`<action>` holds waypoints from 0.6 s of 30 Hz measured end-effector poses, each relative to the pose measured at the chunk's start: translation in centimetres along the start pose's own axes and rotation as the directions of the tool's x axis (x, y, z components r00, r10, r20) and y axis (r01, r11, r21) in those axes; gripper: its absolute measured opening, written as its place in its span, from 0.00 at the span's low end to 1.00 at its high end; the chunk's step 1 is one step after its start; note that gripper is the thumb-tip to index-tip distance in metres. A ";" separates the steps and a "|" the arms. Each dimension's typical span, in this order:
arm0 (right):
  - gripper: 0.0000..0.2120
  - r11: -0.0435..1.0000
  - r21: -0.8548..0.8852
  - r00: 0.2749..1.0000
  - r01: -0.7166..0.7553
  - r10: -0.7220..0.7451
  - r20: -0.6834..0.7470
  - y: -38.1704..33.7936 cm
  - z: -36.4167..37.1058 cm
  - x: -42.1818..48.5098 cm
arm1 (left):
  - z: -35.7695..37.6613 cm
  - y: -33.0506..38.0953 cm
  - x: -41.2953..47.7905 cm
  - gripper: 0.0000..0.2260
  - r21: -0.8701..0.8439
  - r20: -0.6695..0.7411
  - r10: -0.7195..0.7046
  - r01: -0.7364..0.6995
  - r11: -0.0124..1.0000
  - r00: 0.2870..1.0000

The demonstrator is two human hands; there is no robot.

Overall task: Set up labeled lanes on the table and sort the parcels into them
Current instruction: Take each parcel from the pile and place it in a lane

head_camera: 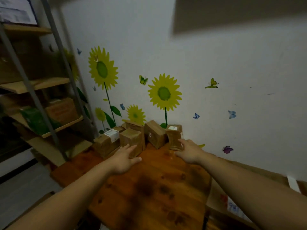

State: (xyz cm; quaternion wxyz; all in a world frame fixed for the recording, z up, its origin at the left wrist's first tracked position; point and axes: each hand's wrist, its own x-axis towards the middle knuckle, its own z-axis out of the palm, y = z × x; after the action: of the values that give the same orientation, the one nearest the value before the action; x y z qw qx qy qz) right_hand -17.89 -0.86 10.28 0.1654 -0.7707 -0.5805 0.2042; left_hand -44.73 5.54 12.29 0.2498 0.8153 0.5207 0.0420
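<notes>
- Several small brown cardboard parcels (132, 138) huddle at the far end of the orange-brown wooden table (154, 188).
- Left hand (123, 157): fingers spread, reaching the middle box. Right hand (188, 151): open, fingertips touching the tape-wrapped end parcel (174, 135).
- Probably light and stiff with slick tape, so grip opposite sides.
- Neighbouring boxes crowd close; a grey metal shelf rack (41, 97) stands left of the table.

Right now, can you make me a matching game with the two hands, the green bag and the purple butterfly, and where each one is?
Things
1. left hand
2. right hand
3. green bag
4. purple butterfly

Places
A. stuck on the wall
B. lying on the shelf
C. at the rightmost parcel
D. at the front middle parcel

Pairs: 1-D, 2-C, 3-B, 4-A
</notes>
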 end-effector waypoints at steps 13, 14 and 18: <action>0.32 0.981 0.083 0.980 -0.173 0.180 -0.089 0.6 0.3 12.4 | -2.4 -0.2 18.2 0.31 -0.052 0.144 0.229 -0.224 0.973 0.963; 0.32 0.976 0.101 0.976 -0.192 0.200 -0.085 1.0 0.3 13.5 | -2.1 0.1 19.5 0.31 -0.040 0.158 0.231 -0.228 0.973 0.960; 0.32 0.945 0.154 0.951 -0.288 0.301 -0.068 2.5 1.3 17.2 | -1.3 0.9 25.0 0.33 -0.068 0.193 0.220 -0.211 0.975 0.956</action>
State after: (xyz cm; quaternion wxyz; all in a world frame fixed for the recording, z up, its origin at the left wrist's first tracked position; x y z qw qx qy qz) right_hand -12.27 15.06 5.85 0.2136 -0.8435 -0.4347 0.2323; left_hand -33.05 27.44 9.02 0.3137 0.8612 0.3999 -0.0010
